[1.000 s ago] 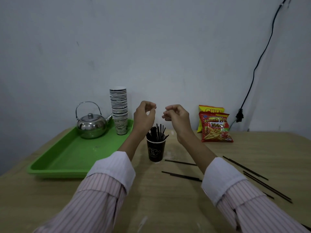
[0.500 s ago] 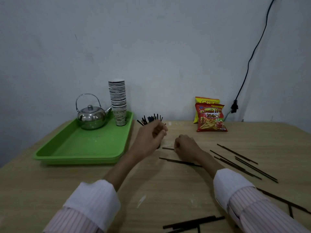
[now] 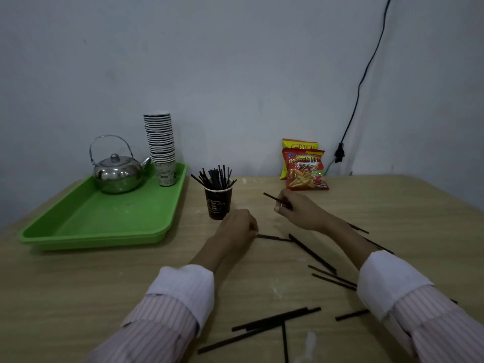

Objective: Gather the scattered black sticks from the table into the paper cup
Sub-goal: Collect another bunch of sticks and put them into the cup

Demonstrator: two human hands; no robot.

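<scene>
A dark paper cup [image 3: 218, 203] stands a little above the middle of the frame on the wooden table [image 3: 78, 284], already bristling with black sticks [image 3: 216, 176] that fan out of its mouth. The left hand [image 3: 237, 227] rests on the table just below and right of the cup, curled into a loose fist; its fingertips sit at the end of a stick lying flat [image 3: 273, 237], but whether they pinch it cannot be told. The right hand [image 3: 301, 212] lies further right, at the cup's height, fingers closed around one stick [image 3: 275, 198] whose free end points up and left towards the cup.

More loose sticks lie scattered in the lower right of the frame: one long diagonal [image 3: 313, 254] between the two forearms, a pair [image 3: 334, 280] beside the right cuff, and a crossed cluster [image 3: 275, 320] near the bottom edge.

In the upper left sits a green tray [image 3: 91, 226] carrying a metal kettle [image 3: 117, 174] and a stack of cups [image 3: 161, 145]. Two snack bags [image 3: 305, 170] lean against the wall, right of the cup.
</scene>
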